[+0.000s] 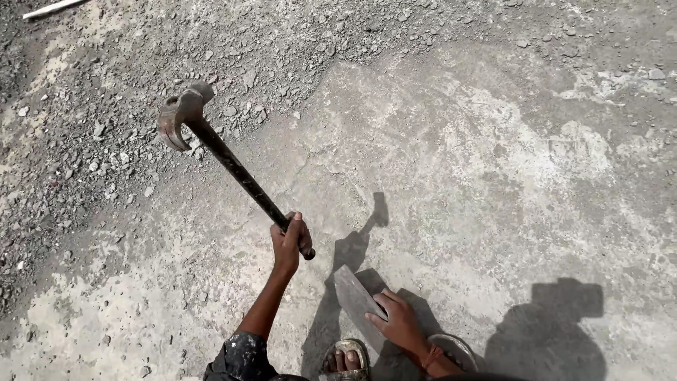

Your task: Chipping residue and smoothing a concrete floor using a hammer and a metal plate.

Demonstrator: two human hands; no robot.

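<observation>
My left hand (289,242) is closed around the lower end of a long dark hammer handle. The hammer (211,144) is raised and slants up to the left, its rusty curved metal head (180,116) above the gravel. My right hand (398,324) rests with its fingers on a flat grey stone slab (352,296), which stands tilted on the concrete ground just in front of my feet. The hammer head is well away from the slab, up and to the left of it.
My two sandalled feet (345,356) show at the bottom edge. Loose gravel (92,141) covers the ground at left and top. Pale worn concrete (493,176) spreads to the right. A white rod (53,7) lies at the top left. Shadows fall to the right.
</observation>
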